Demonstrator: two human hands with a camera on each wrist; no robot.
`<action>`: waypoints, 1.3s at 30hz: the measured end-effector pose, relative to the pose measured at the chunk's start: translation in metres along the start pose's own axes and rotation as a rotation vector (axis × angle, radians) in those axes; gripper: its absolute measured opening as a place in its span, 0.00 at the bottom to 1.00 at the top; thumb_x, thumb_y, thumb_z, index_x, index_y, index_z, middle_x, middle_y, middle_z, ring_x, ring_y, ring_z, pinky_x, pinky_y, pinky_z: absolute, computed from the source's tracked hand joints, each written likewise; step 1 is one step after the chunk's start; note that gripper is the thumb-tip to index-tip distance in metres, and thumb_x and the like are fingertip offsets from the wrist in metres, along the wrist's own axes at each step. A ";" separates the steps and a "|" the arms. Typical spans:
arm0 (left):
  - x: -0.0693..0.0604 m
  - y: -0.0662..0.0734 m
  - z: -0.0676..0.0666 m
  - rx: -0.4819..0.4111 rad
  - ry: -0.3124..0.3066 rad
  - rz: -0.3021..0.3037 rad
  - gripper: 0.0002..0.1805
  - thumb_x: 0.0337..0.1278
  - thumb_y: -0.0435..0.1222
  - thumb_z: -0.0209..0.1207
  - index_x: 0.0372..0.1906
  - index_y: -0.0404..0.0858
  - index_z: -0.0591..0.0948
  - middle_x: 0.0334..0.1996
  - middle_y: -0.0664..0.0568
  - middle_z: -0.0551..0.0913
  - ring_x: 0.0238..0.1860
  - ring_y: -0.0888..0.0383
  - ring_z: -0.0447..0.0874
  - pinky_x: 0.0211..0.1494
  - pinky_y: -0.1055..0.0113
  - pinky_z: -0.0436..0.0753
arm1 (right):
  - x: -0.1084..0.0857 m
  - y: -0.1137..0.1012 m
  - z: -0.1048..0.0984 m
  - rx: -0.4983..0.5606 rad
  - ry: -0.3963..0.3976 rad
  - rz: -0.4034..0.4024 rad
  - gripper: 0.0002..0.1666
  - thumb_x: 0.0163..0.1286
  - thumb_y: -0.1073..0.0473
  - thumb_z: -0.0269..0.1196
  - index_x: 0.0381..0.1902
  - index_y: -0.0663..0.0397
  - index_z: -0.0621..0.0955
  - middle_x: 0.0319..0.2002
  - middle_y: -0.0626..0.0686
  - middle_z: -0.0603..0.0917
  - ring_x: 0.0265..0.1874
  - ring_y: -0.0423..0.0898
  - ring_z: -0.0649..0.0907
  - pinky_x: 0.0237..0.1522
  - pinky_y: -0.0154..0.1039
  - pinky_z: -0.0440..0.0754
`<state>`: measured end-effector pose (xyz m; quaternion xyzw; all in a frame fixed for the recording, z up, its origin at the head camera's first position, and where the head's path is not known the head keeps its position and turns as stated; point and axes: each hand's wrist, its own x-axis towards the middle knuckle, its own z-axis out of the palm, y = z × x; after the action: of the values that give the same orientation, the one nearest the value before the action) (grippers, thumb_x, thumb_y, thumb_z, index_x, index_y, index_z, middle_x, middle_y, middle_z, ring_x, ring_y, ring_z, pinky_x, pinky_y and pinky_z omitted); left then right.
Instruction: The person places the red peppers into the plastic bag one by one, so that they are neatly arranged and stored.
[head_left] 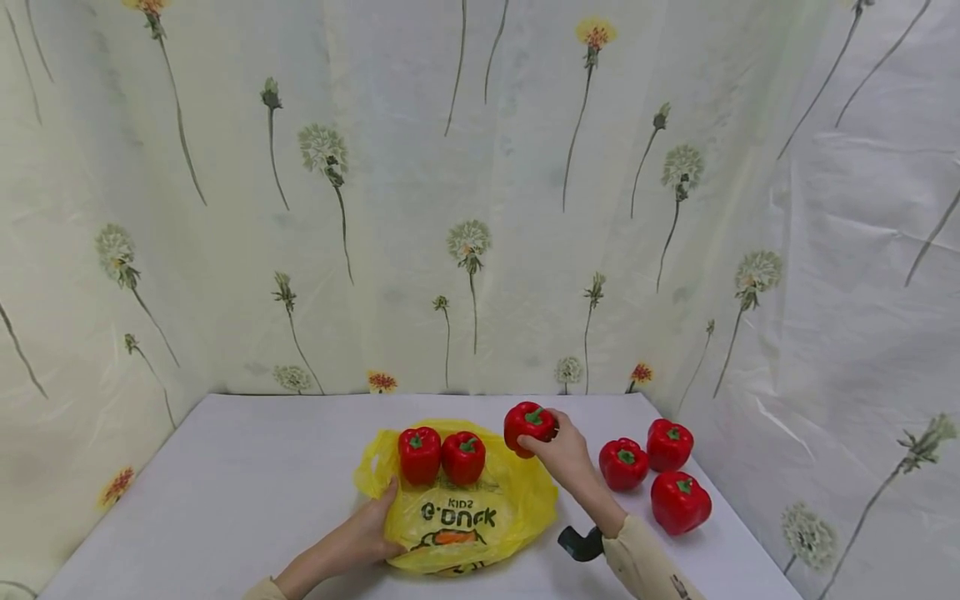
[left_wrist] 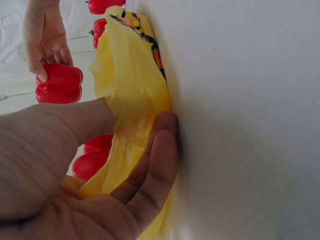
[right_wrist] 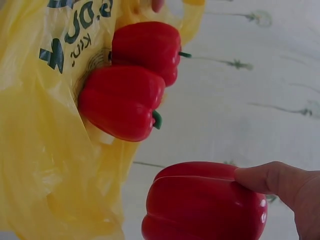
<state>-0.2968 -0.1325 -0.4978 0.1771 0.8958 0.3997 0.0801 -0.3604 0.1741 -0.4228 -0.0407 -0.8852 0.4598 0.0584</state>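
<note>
Peppers (head_left: 419,457), six; bag (head_left: 517,500), one; hands (head_left: 564,454), two

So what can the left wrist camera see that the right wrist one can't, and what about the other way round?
Only the left wrist view: the orange-and-black picture on the yellow bag, plus two extra peppers near the top edge.

Only the right wrist view: the dark letters on the bag, and the green stems of the two peppers at the bag.

Both: the bag, the right hand holding a pepper, and the flowery backdrop.
</note>
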 end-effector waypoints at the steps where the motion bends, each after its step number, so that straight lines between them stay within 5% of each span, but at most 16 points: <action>1: 0.000 0.000 0.000 0.000 -0.001 -0.001 0.59 0.39 0.33 0.73 0.71 0.19 0.46 0.68 0.22 0.57 0.63 0.40 0.70 0.64 0.44 0.71 | -0.001 0.000 0.001 0.004 0.001 -0.002 0.48 0.58 0.52 0.69 0.70 0.62 0.60 0.64 0.66 0.71 0.60 0.62 0.73 0.56 0.54 0.79; 39: -0.002 0.002 0.001 0.025 0.006 0.040 0.60 0.39 0.33 0.74 0.71 0.18 0.47 0.68 0.21 0.56 0.67 0.34 0.64 0.66 0.41 0.67 | -0.010 0.018 0.030 -0.005 -0.061 -0.055 0.45 0.56 0.53 0.70 0.65 0.67 0.65 0.59 0.66 0.77 0.52 0.58 0.79 0.51 0.52 0.82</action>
<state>-0.2940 -0.1311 -0.4969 0.1948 0.8972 0.3905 0.0670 -0.3541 0.1590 -0.4548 -0.0026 -0.8885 0.4567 0.0436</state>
